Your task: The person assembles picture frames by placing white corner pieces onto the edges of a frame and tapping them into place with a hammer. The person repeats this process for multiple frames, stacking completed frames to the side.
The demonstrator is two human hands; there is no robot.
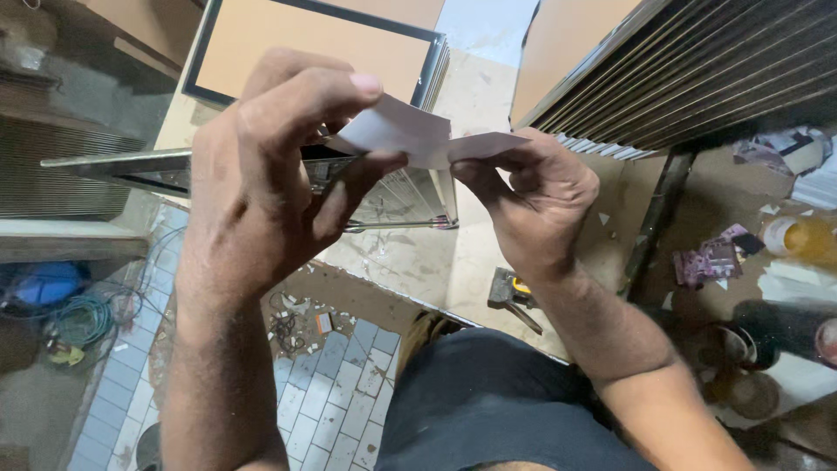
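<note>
Both my hands are raised close to the camera and pinch one small piece of white paper [410, 135] between them. My left hand [270, 166] grips its left part between thumb and fingers. My right hand [532, 196] holds the right end, with the fingers curled under it. The paper is bent into a fold between the two hands. Behind my hands lies a framed glass pane [397, 205] on the worktable [410, 257]; my left hand hides much of it.
A stack of frames with brown backing boards [314, 44] lies at the far side. More stacked frames [697, 70] lean at the upper right. A stapler-like tool [513, 292] sits on the table near my right wrist. Clutter and a yellow cup [798, 235] fill the right; tiled floor [331, 392] lies below.
</note>
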